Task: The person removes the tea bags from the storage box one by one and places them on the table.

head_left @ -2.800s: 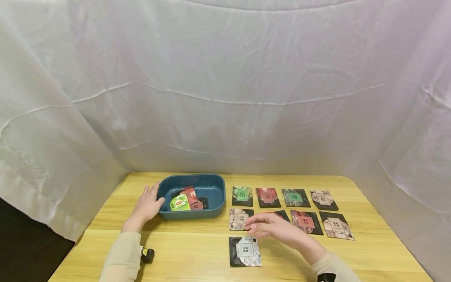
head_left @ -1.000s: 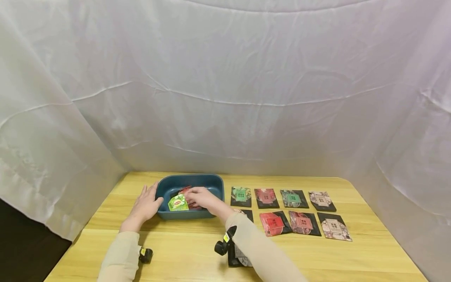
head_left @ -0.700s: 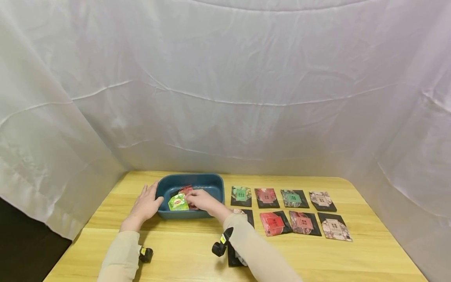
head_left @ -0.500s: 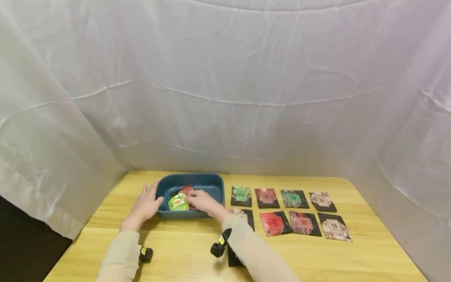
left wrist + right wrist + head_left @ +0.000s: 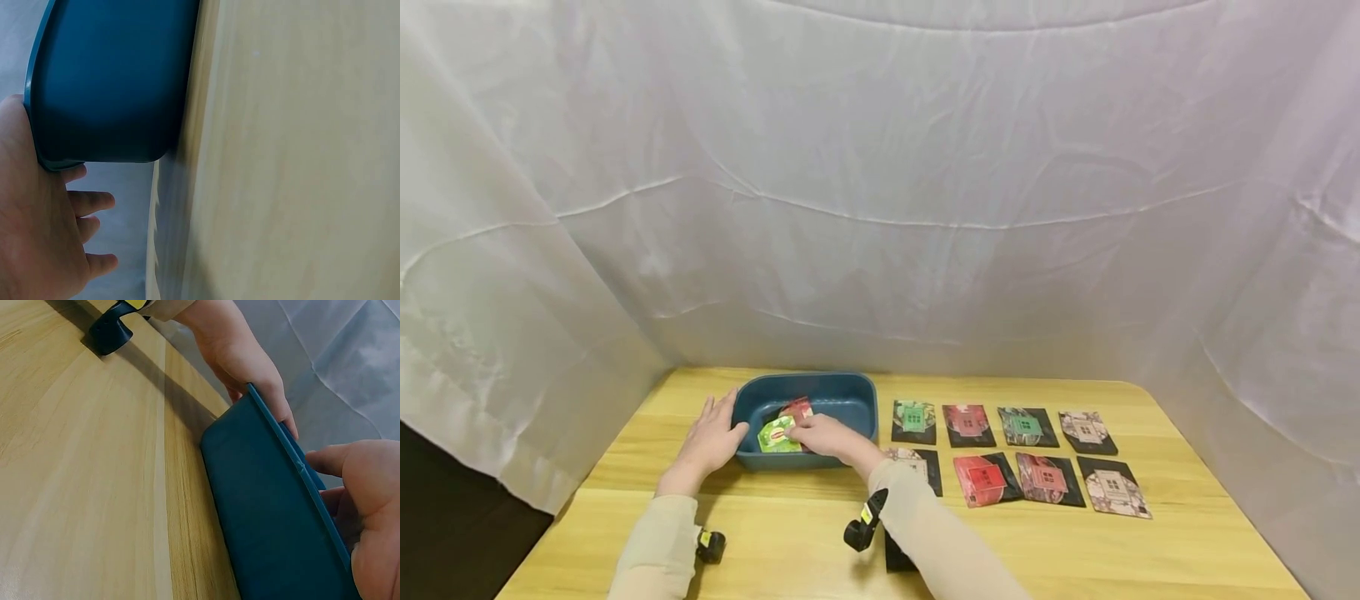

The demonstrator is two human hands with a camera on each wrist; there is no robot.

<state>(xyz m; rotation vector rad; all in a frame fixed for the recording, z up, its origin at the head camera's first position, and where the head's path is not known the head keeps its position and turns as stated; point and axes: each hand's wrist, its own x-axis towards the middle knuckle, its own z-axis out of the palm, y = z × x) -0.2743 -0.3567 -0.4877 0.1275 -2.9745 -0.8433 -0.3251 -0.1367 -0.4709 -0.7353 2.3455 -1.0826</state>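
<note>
A dark blue bin (image 5: pixel 846 383) stands at the back left of the table. My left hand (image 5: pixel 711 437) rests against its left end, thumb at the rim and fingers stretched along the outside, as the left wrist view also shows beside the bin wall (image 5: pixel 112 81). My right hand (image 5: pixel 831 437) reaches over the front rim into the bin, fingertips right at a green tea bag sachet (image 5: pixel 771 437). A red tea sachet (image 5: pixel 800 407) lies just behind it. In the right wrist view the bin wall (image 5: pixel 262 506) hides the sachets; I cannot tell whether the right fingers pinch one.
To the right of the bin, several tea sachets lie in rows, among them a green one (image 5: pixel 913 418) and a bright red one (image 5: pixel 985 479). A black sachet (image 5: pixel 898 554) near the front is mostly covered by the right sleeve. A pale curtain (image 5: pixel 925 292) surrounds the table.
My right hand has gone from above the table sachets into the bin, then shifted slightly left and nearer over the green sachet. The left hand has stayed at the bin's end.
</note>
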